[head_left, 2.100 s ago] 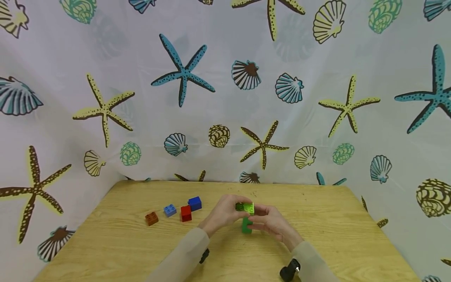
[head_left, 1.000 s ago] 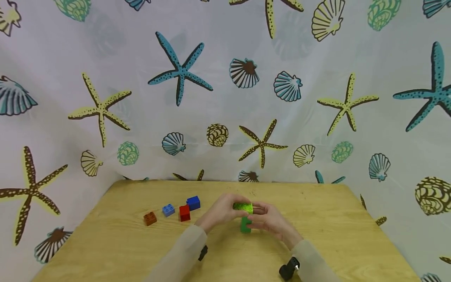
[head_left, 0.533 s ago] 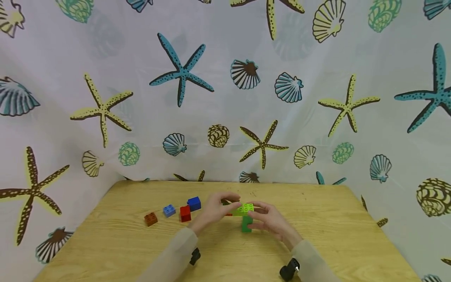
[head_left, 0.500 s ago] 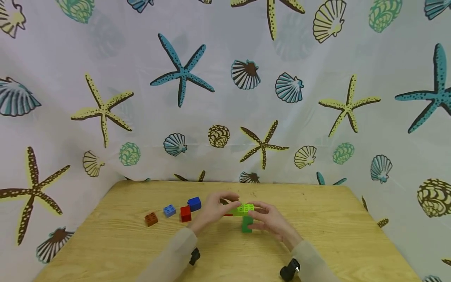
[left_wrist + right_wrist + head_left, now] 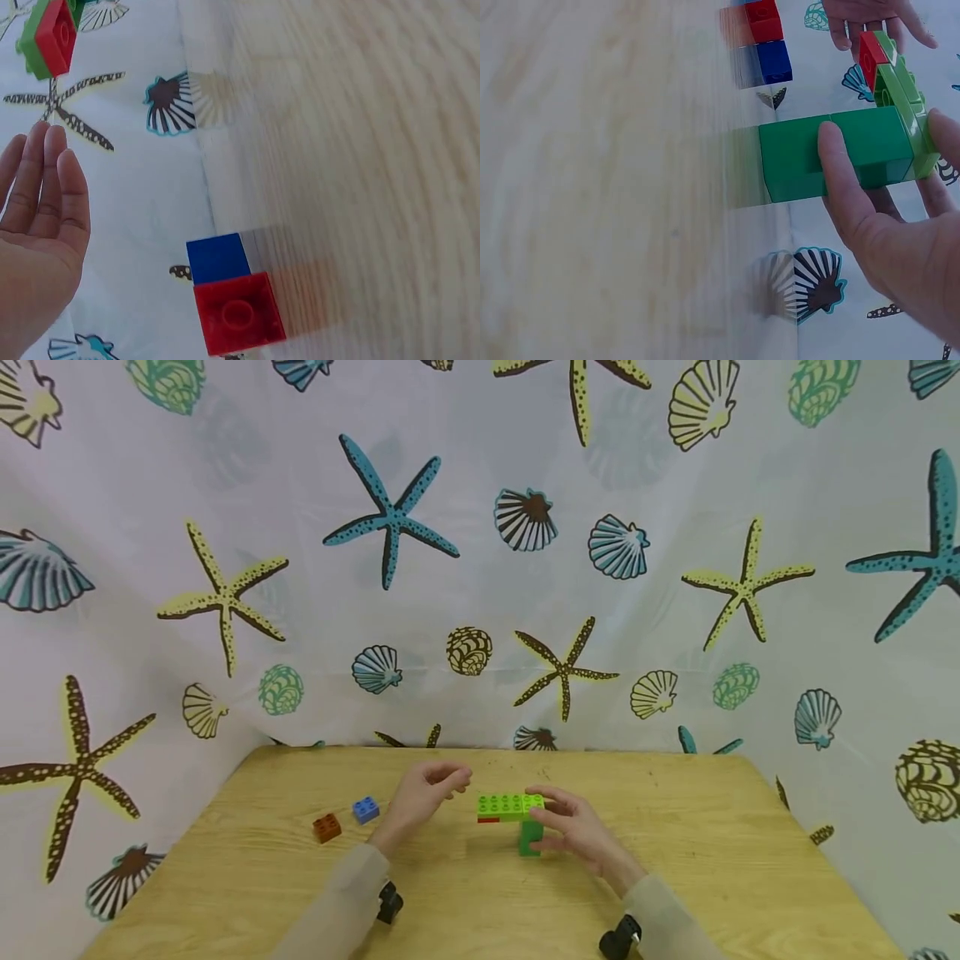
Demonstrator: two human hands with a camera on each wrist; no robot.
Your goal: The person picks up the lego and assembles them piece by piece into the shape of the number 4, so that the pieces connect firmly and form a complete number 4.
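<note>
A tower of green bricks (image 5: 530,837) stands on the table and carries a long lime bar of bricks (image 5: 500,806) that juts out leftward. Under the bar's free left end sits a red brick (image 5: 56,37). My right hand (image 5: 583,833) holds the tower from the right, fingers along the green side and the lime top, as the right wrist view shows. My left hand (image 5: 422,795) hovers left of the bar with nothing in it, fingers loosely bent. Below it, a loose red brick (image 5: 238,313) and a dark blue brick (image 5: 217,257) are hidden in the head view.
Farther left on the wooden table (image 5: 225,877) lie a light blue brick (image 5: 366,810) and a brown brick (image 5: 326,827). A white cloth (image 5: 465,710) printed with shells and starfish hangs behind and at both sides.
My left hand has let go of the lime bar and moved left, over the loose red and dark blue bricks. The whole bar and its red brick now show. My right hand has stayed at the tower.
</note>
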